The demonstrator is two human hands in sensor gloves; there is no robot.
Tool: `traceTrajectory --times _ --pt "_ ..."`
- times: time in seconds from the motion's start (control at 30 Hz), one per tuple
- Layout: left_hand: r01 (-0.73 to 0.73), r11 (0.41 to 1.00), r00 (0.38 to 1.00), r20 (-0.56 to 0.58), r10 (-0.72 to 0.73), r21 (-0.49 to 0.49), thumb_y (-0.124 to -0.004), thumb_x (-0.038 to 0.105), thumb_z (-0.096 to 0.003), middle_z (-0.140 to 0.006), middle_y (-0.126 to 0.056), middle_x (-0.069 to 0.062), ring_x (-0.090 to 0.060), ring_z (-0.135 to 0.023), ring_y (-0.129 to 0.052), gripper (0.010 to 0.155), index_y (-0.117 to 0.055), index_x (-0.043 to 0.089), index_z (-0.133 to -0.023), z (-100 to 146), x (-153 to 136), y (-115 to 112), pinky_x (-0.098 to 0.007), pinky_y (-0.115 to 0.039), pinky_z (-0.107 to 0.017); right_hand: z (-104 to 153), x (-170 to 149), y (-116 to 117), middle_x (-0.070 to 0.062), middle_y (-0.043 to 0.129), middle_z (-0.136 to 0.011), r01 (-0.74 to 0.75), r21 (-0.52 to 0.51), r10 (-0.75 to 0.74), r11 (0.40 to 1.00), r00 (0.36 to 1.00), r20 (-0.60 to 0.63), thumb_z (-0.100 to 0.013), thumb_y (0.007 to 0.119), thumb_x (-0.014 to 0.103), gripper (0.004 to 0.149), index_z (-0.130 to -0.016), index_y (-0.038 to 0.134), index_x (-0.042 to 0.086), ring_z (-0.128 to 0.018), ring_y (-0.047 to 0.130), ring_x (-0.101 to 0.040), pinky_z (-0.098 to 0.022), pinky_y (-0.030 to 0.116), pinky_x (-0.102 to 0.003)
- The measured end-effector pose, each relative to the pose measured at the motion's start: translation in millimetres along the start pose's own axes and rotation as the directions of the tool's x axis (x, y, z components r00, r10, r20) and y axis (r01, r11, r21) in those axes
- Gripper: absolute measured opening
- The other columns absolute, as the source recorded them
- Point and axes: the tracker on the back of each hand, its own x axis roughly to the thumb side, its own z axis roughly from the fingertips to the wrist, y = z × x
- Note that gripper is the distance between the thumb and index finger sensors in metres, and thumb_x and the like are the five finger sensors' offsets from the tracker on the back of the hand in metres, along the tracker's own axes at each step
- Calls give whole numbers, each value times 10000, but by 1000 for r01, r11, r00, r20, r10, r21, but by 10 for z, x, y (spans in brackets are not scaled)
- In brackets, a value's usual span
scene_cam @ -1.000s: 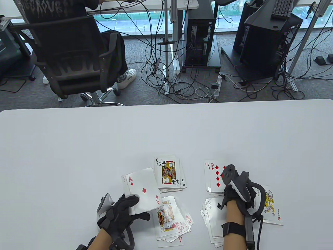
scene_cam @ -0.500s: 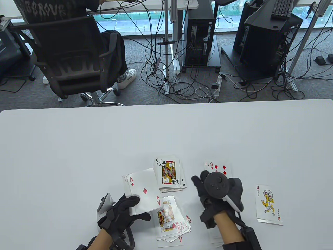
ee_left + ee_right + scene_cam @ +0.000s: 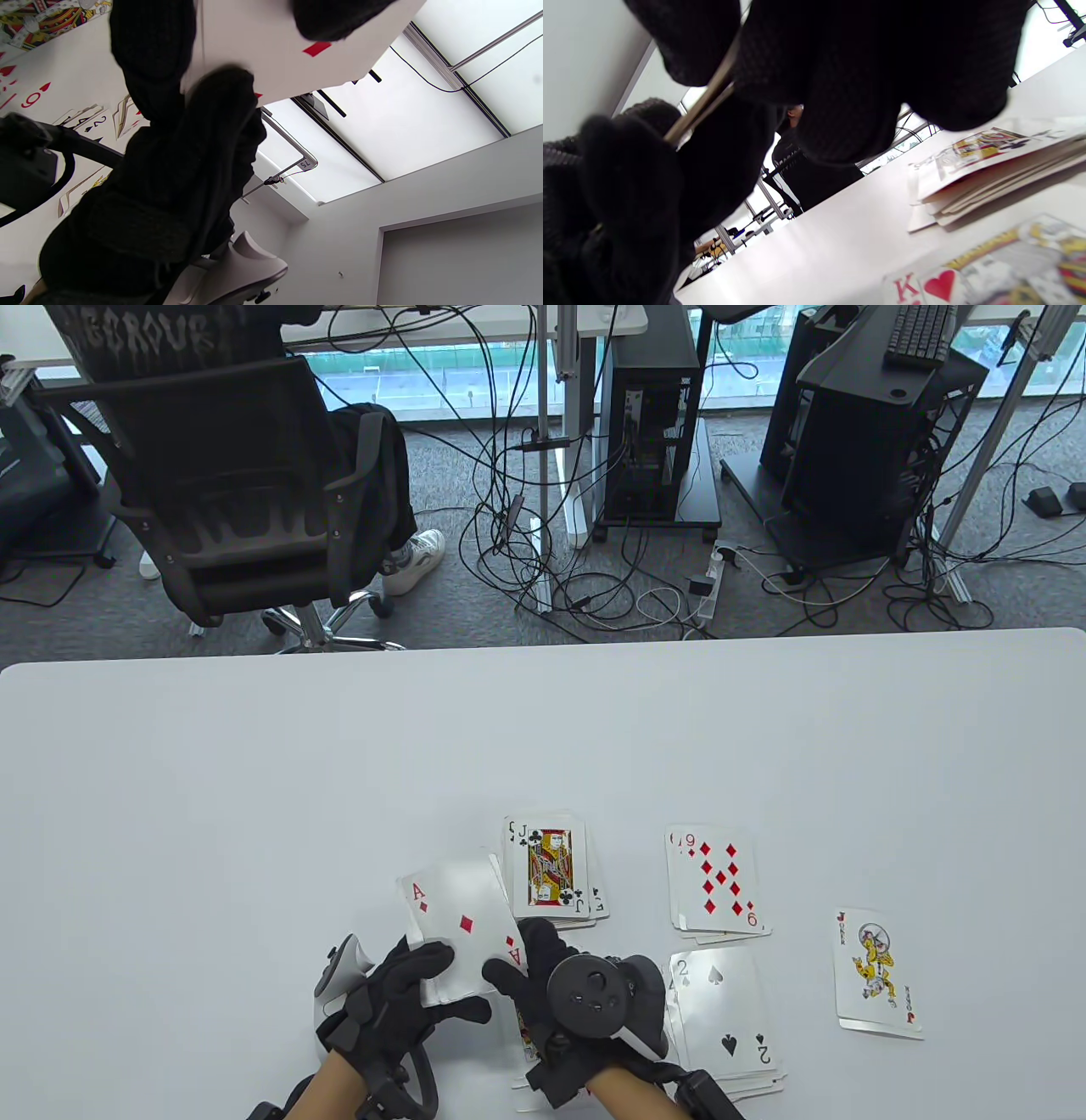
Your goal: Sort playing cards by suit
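- White table carries four face-up piles and a joker.
- Left hand grips the held stack, ace of diamonds on top.
- Right hand apparently pinches that ace's corner.

Gloved fingers pinching a card edge above the desk

The right hand fills the top, fingers clamping a thin card edge. On the white desk lie a card stack and, nearer, a king of hearts.

The right hand moves from the pile of spades over to the ace of diamonds and touches it.
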Motion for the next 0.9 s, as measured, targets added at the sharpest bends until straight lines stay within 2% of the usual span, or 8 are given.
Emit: traceTrajectory --times 0.13,0.37,0.57,0.7,0.9 --pt "-14 1000 1000 5 14 -12 -640 388 -614 -1107 -607 48 -280 -971 -759 483 -465 343 -1062 -8 -5 -11 -415 -821 -567 1 -40 -24 -35 929 -384 61 -23 -61 998 998 -28 -510 679 256 404 -718 709 -90 -302 1009 -217 -251 897 -408" --pt "-10 1000 1000 13 10 -21 -646 372 -610 -1110 -599 44 -283 -975 -754 490 -461 342 -1063 -14 2 -8 -415 -822 -569 -63 -92 -72 -56 964 -359 90 6 -89 996 992 -93 -521 642 239 402 -698 755 -104 -266 1025 -241 -223 900 -421" --pt "-4 1000 1000 7 4 -13 -642 362 -609 -1107 -604 42 -282 -971 -759 486 -465 341 -1061 -12 2 1 -414 -824 -567 -178 -178 -267 -56 949 -383 -35 39 40 999 989 -144 -527 629 255 411 -722 746 -87 -300 1012 -251 -250 888 -434" --pt "-10 1000 1000 8 10 -21 -642 363 -608 -1105 -611 45 -279 -967 -767 482 -470 343 -1059 -15 3 -6 -412 -827 -564 -217 -326 -445 -60 948 -370 143 -13 -141 990 950 -279 -524 641 242 403 -711 752 -97 -287 1011 -255 -240 885 -440" --pt "-11 1000 1000 3 11 -13 -641 364 -609 -1103 -612 45 -279 -966 -767 483 -468 341 -1059 -11 -1 -2 -411 -827 -563 -331 -623 -778 -48 942 -354 241 -55 -245 969 904 -352 -528 648 240 399 -707 757 -100 -267 1007 -238 -227 885 -428"
